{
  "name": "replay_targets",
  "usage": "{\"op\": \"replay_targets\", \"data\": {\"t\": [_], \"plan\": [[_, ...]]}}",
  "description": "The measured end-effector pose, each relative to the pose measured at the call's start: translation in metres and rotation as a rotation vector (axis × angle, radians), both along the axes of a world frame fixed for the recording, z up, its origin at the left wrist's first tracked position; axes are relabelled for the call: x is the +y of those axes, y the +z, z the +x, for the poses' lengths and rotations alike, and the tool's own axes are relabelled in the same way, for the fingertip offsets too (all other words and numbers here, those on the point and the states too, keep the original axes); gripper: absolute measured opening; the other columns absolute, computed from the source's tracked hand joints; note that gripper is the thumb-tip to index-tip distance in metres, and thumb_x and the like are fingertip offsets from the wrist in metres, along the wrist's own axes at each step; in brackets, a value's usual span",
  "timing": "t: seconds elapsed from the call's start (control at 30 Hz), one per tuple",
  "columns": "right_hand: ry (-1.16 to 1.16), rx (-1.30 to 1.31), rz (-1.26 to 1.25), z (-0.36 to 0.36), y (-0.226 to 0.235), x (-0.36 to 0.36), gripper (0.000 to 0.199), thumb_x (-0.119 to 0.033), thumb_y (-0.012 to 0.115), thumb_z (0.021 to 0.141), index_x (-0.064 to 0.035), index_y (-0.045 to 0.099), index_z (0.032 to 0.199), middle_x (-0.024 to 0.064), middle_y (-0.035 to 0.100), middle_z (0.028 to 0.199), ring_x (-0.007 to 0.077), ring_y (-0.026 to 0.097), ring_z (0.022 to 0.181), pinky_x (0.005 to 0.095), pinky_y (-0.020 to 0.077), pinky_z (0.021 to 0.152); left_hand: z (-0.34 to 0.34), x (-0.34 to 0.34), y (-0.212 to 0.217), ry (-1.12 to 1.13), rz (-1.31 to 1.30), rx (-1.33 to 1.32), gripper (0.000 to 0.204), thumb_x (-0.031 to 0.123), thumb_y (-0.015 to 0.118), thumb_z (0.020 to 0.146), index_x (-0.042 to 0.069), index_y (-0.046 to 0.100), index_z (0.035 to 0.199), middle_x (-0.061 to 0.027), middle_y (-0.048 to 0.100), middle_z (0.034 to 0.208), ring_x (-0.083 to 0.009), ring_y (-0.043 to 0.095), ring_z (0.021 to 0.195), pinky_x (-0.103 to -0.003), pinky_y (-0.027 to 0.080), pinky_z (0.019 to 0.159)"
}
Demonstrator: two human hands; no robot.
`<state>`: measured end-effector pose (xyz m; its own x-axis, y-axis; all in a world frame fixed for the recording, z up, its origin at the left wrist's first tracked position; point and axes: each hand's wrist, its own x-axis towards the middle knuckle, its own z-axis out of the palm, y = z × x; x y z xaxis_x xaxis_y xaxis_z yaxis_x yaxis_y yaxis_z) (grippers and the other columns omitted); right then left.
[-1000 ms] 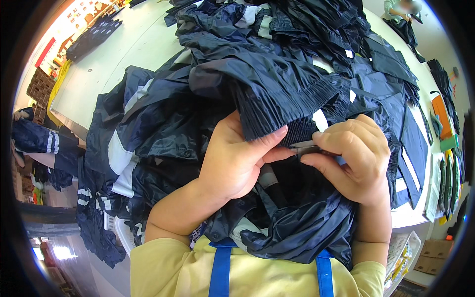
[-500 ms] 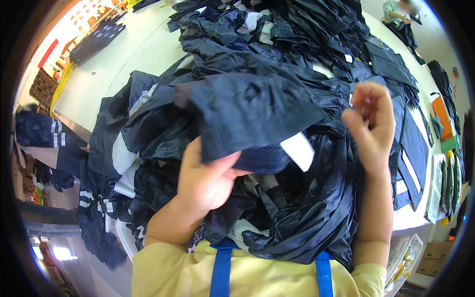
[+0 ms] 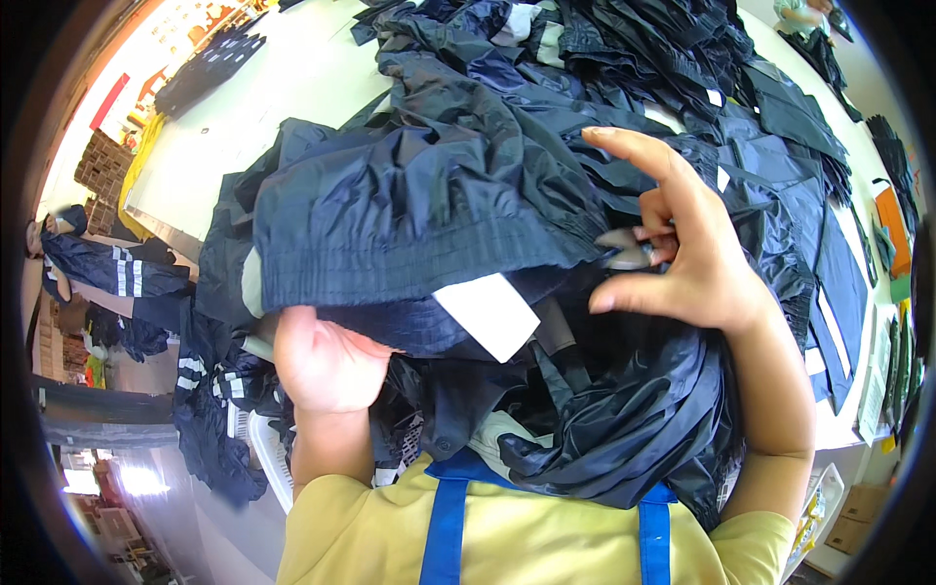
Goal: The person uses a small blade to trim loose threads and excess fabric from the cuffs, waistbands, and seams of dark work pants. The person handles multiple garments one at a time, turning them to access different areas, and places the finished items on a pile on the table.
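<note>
Navy trousers [image 3: 429,210] of shiny thin cloth are spread before me, their gathered elastic waistband toward me. My left hand [image 3: 331,366] grips the left part of the waistband, fingers hidden inside and thumb at the edge. A white label [image 3: 487,317] hangs from the band's middle. By the band's right end is my right hand [image 3: 682,244], thumb and index finger wide apart. Its curled lower fingers hold a small grey metal tool, seemingly thread snips [image 3: 629,252], partly hidden. More dark cloth [image 3: 624,419] lies bunched between my arms and against my blue-strapped apron [image 3: 448,526].
Heaps of dark garments [image 3: 643,49] cover the far side of the white table [image 3: 263,107]. Flat dark pieces [image 3: 829,302] lie at the right. A white basket [image 3: 268,453] stands low on the left, cardboard boxes [image 3: 863,517] at the lower right. Another person [image 3: 804,15] is at the far right.
The trousers' waistband has swung left and opened out wider, with my left hand moving left and its label turning. My right hand has come left to the band's end, thumb and index finger spreading.
</note>
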<state>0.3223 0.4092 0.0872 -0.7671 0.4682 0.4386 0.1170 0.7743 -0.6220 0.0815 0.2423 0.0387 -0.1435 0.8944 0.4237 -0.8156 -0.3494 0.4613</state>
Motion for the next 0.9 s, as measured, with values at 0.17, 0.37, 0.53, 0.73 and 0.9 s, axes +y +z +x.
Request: {"op": "replay_targets", "data": {"t": [0.17, 0.37, 0.53, 0.73, 0.9], "plan": [[0.07, 0.126, 0.367, -0.02, -0.007, -0.013, 0.115, -0.022, 0.091, 0.049, -0.0035, 0.025, 0.141, 0.0172, 0.047, 0.133, 0.0176, 0.056, 0.089, 0.0207, 0.042, 0.056, 0.04, 0.009, 0.012, 0.031, -0.136, 0.241, 0.053, 0.028, 0.04, 0.097, 0.003, 0.023, 0.141, -0.0217, 0.04, 0.136, -0.0434, 0.047, 0.118, -0.061, 0.045, 0.091], [-0.037, 0.201, -0.166, 0.014, -0.001, 0.003, 0.101, 0.0, 0.076, 0.056, -0.0091, 0.025, 0.142, 0.0094, 0.047, 0.132, 0.0035, 0.028, 0.052, 0.0167, 0.0308, 0.05, 0.015, 0.025, 0.028, 0.007, -0.072, 0.201, 0.05, 0.032, 0.029, 0.099, 0.003, 0.026, 0.14, -0.022, 0.038, 0.139, -0.0446, 0.044, 0.122, -0.064, 0.044, 0.089], [0.01, 0.111, -0.09, 0.006, -0.001, 0.001, 0.099, -0.016, 0.087, 0.054, -0.006, 0.034, 0.137, 0.0073, 0.048, 0.132, 0.0054, 0.033, 0.054, 0.0181, 0.0407, 0.053, 0.011, 0.022, 0.016, -0.039, 0.009, 0.019, 0.051, 0.025, 0.039, 0.095, 0.002, 0.03, 0.14, -0.0162, 0.037, 0.142, -0.0374, 0.033, 0.132, -0.059, 0.028, 0.106], [-0.049, 0.136, 0.246, -0.009, 0.003, -0.009, 0.064, -0.005, 0.075, 0.064, -0.0043, 0.05, 0.124, 0.0115, 0.06, 0.112, 0.0187, 0.063, 0.09, 0.0229, 0.0501, 0.065, 0.038, 0.024, 0.02, 0.101, -0.104, 0.67, 0.059, 0.01, 0.062, 0.085, 0.002, 0.034, 0.137, -0.0143, 0.043, 0.135, -0.0285, 0.041, 0.125, -0.049, 0.033, 0.103], [-0.114, 0.352, 0.127, 0.029, 0.012, 0.02, 0.036, 0.002, 0.057, 0.075, 0.0007, 0.059, 0.111, 0.0067, 0.061, 0.104, 0.0135, 0.057, 0.091, 0.0237, 0.0409, 0.083, 0.03, 0.035, 0.015, 0.347, 0.021, 1.148, 0.061, 0.009, 0.07, 0.079, 0.0, 0.038, 0.131, -0.0167, 0.047, 0.127, -0.0294, 0.05, 0.114, -0.038, 0.045, 0.093]]}}
